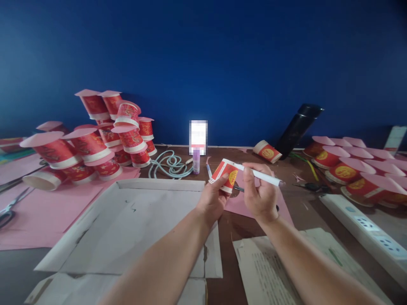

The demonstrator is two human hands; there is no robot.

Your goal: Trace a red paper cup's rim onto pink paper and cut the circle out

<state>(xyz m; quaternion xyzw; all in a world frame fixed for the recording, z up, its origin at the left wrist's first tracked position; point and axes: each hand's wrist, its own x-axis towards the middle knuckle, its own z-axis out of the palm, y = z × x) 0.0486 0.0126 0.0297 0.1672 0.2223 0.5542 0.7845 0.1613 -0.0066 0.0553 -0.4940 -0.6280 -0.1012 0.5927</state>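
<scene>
Deep blue wall (203,63) rises behind a brown tabletop (227,235), on which paper things are spread to both sides. Near the middle, the left hand (211,203) holds a red paper cup (233,178) with a yellow emblem, its grip clamped around the tilted cup, thumb across the printed side. From the other side, the right hand (260,195) has its grip closed on a white pen-like stick (267,178), one end of which meets the cup's upper edge; whether it actually touches, I cannot tell. Beneath the hands lies a pink sheet (284,209), and just beyond them stands a purple glue stick (196,163), beside a coiled pale cable (171,165). To the left, a stack of red cups (130,140) topped with pink paper pieces leans unevenly above larger pink sheets (34,224), with scissors (11,207) at the far left. A shallow white cardboard tray (121,228) fills the near left. On the right, a loose cup (269,151) lies tipped beside a slanting black bottle (297,131), near more pink-topped cups (345,171); a white power strip (365,228) and printed papers (260,267) lie closer.
</scene>
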